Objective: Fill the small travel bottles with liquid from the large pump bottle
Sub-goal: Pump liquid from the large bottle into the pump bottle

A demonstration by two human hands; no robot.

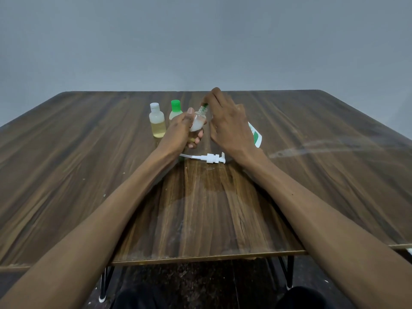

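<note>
Soft, even, rather dim light; shadows are faint. A pale sheen streaks the wooden table point(323, 148) at right. Wide-angle bending curves the edges, and detail is slightly soft.

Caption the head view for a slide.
Left hand grips a small bottle while right hand pinches a green cap at its neck.
</note>
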